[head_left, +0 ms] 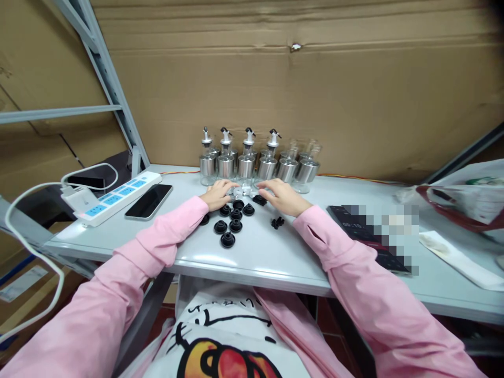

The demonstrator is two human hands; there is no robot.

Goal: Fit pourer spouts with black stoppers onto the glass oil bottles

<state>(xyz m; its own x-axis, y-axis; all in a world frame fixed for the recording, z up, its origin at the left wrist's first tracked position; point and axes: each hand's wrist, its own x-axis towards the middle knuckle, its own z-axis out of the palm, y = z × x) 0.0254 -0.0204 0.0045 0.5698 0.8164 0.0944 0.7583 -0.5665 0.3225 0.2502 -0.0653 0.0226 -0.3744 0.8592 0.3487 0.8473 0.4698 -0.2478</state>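
Observation:
My left hand [218,195] rests on the table with its fingers stretched out, at the left of some small white and clear pieces [247,190]. Opposite it, my right hand [284,196] reaches over the other side of these pieces, fingers spread. Neither hand visibly grips anything. Several round black stoppers [236,214] lie in front of my left hand. Near my right fingertips is a black part [260,200]; closer to me sits a small group of black pieces [277,222]. Behind the hands stand glass bottles with steel sleeves [246,167], several topped with pour spouts [249,135].
On the left are a white power strip [118,199] with a plugged-in charger and a phone [149,201]. A device with a timer display [354,226], partly pixelated, lies on the right. Beyond it are a white strip [460,260] and a plastic bag [472,194]. Cardboard [315,94] backs the table.

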